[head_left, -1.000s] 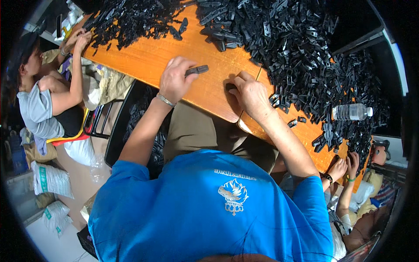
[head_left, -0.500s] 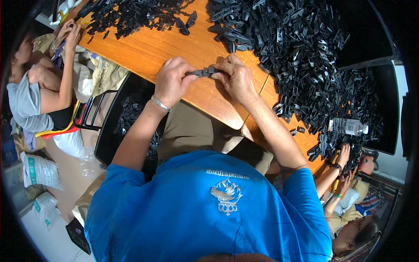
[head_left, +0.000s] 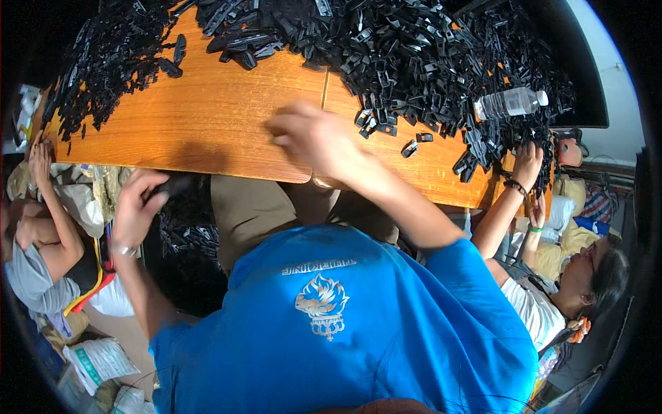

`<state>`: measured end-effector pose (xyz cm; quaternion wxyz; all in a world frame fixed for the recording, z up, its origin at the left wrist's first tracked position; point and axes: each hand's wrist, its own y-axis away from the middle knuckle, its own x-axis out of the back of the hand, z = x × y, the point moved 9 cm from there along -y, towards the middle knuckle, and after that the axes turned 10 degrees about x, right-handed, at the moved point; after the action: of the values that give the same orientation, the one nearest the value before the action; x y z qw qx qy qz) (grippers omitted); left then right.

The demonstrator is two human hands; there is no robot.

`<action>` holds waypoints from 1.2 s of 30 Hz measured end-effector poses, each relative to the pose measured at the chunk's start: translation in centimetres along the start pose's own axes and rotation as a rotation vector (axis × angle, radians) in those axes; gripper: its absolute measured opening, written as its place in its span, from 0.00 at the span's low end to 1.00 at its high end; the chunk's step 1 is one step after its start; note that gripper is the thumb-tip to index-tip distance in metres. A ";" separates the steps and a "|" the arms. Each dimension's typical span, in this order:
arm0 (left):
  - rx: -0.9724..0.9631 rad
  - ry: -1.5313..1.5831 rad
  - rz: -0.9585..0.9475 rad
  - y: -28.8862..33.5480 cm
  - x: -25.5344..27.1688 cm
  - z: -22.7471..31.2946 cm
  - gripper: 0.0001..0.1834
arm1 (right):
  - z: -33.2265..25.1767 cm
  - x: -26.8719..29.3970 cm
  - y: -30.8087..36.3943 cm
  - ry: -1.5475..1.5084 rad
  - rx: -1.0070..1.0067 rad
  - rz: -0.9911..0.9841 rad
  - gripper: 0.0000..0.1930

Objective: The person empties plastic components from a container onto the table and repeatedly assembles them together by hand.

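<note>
Parts [head_left: 414, 62] beyond fingers [head_left: 295, 126] of right hand [head_left: 323, 141]

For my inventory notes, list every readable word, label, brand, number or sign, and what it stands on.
Blue shirt: lettering and a pale crest; wording withheld.
White sack: green marking, too small to read.
Black parts: any markings too small to read.
Clear bottle: none readable.

The bare right hand [head_left: 318, 139] was blurred; the view's top edge cut off the heaped black plastic pieces [head_left: 407, 65].
</note>
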<state>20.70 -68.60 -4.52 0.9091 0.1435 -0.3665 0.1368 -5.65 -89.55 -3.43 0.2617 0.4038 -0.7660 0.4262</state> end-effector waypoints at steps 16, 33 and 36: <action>-0.032 -0.276 0.541 -13.7 3.4 2.1 0.24 | 4.1 6.2 3.3 0.365 -0.285 0.066 0.28; -0.180 -0.313 0.471 -13.9 1.2 3.4 0.14 | 1.6 1.0 -2.4 0.472 -0.013 -0.363 0.15; 0.048 0.074 0.295 -13.5 -0.8 3.0 0.17 | 2.4 0.5 -3.1 0.509 -0.029 -0.457 0.12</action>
<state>23.03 -82.24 -5.15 0.8882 0.1048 -0.3465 0.2829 -3.47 -92.77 -2.84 0.5390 0.4420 -0.5718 0.4326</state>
